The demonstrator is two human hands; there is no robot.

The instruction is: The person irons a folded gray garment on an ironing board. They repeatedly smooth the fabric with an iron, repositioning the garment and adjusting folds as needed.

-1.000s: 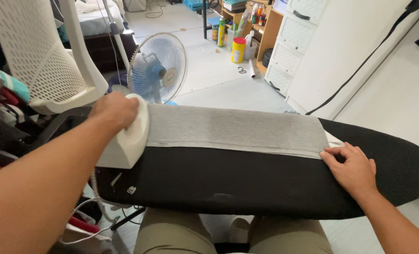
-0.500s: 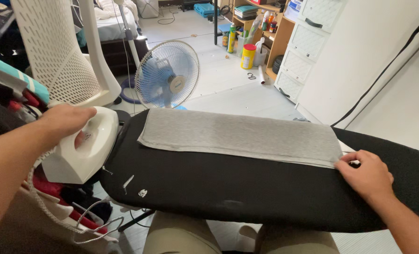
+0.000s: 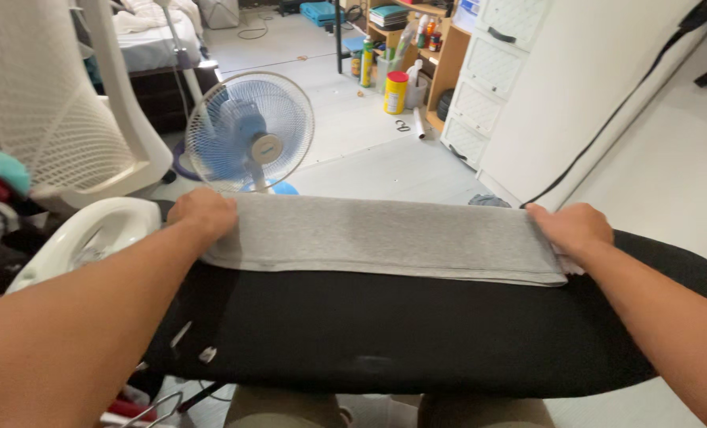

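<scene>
A long black padded ironing board (image 3: 417, 333) stretches across the view from left to right, over the person's lap. Along the far edge of the ironing board lies a folded strip of grey knit fabric (image 3: 385, 238), flat and smooth, running almost the whole width between the two hands. Beyond the ironing board's far-left part stands a round white and blue electric floor fan (image 3: 250, 133) on the pale floor. Off the ironing board's left end rests a white plastic clothes iron (image 3: 84, 238), with no hand on it. The left hand (image 3: 204, 214) lies on the left end of the grey fabric, fingers curled down over its corner; whether it pinches the cloth cannot be told. The right hand (image 3: 569, 227) rests on the right end of the fabric, fingers bent over the far edge.
</scene>
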